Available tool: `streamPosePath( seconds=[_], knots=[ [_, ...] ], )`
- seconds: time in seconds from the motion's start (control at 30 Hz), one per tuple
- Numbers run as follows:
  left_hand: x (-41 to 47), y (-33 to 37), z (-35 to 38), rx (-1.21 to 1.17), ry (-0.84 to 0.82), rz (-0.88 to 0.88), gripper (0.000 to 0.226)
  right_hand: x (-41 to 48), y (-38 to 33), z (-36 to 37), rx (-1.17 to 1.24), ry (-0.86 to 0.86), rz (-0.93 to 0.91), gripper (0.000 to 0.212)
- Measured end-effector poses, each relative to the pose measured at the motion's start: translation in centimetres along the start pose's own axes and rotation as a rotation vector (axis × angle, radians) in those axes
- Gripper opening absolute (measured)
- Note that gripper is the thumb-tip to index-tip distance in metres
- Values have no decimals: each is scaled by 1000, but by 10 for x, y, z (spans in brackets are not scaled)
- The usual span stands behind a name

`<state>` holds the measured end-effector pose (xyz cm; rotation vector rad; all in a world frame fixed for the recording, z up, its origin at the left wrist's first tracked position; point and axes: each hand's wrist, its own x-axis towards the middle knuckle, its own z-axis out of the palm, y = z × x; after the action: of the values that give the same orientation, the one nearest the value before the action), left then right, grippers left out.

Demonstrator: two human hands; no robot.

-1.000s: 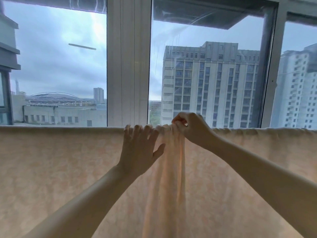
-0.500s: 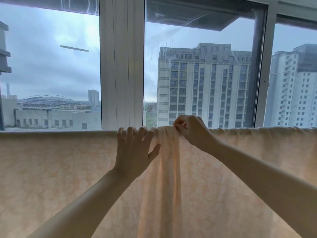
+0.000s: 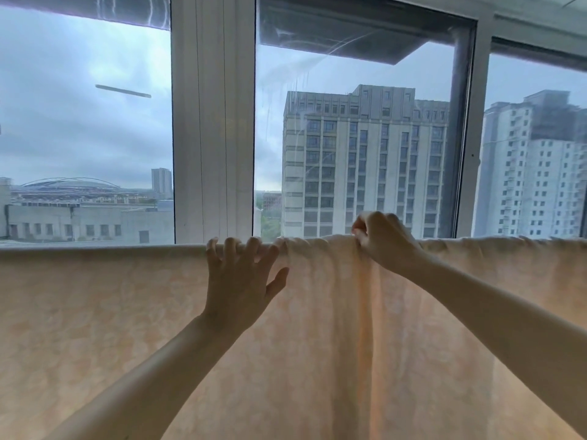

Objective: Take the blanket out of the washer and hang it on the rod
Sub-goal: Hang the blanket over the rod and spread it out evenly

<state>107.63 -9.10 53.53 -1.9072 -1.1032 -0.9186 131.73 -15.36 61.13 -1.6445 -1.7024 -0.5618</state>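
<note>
Blanket (image 3: pixel 95 312) is already up and draped over the rod, which I can't actually see since the cloth covers it all along the top. Right hand (image 3: pixel 386 242) is pinching the top fold between thumb and curled fingers. Just left of that pinch there's a bunch (image 3: pixel 317 252) of gathered cloth, with long pleats hanging straight down below it. Left hand (image 3: pixel 238 287) sits on the far side of the bunch, fingers (image 3: pixel 233 252) spread and laid flat on the cloth, tips up at the top edge, not grabbing anything. Stuff looks thin and floppy with daylight glowing through, so I'd guess lightish, maybe damp and clingy from the washer, meaning it drags rather than slides. My take: hold right at the top fold where the pinch is, not lower, and tug sideways away from the flat hand to spread the bunch. Yank downward and it could slip off.
</note>
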Motion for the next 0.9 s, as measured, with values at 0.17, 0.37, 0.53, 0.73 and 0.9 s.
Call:
streamPosePath(
  seconds=[0.17, 0.37, 0.53, 0.73, 0.9],
  knots=[
    [0, -1, -3, 6, 15, -6, 50, -8, -20, 1, 65, -2, -233, 15],
    [0, -7, 0, -3, 2, 3, 49, -7, -21, 7, 182, -30, -191, 5],
    [2, -4, -4, -19, -16, 11, 50, 8, -12, 5, 190, 10, -58, 10],
    [11, 16, -7, -80, -11, 47, 57, 14, 2, 3, 193, -86, 48, 11],
    [20, 46, -4, -120, 42, 107, 58, 11, 7, 0, 195, -107, 28, 14]
  ],
)
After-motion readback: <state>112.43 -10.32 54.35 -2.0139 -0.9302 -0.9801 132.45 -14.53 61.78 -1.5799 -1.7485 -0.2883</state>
